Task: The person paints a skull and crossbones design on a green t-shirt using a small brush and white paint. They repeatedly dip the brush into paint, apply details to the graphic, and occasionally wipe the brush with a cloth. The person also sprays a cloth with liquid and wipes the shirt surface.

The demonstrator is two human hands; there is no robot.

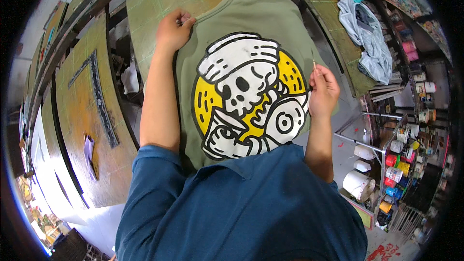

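A sage-green T-shirt (256, 12) is spread over a green board, bearing a round print of a white skull in a cap holding a cup, on yellow with black outlines. At the shirt's upper left edge, by the neckline, my left hand (175, 30) is closed, its fingertips pinching the fabric. Beside the right edge of the print, my right hand (324, 92) pinches a slim stick-like tool (314, 64) with a pale shaft and a fine dark tip pointing away from me. Its exact kind is too small to make out. My torso hides the lower part of the shirt.
Left of me, another board (92, 101) carries a dark L-shaped strip (107, 111) and a purple cloth scrap (89, 152). Grey cloth (369, 43) lies on the boards at far right. Below it stand a metal rack (382, 157) and several paint tubs (358, 183).
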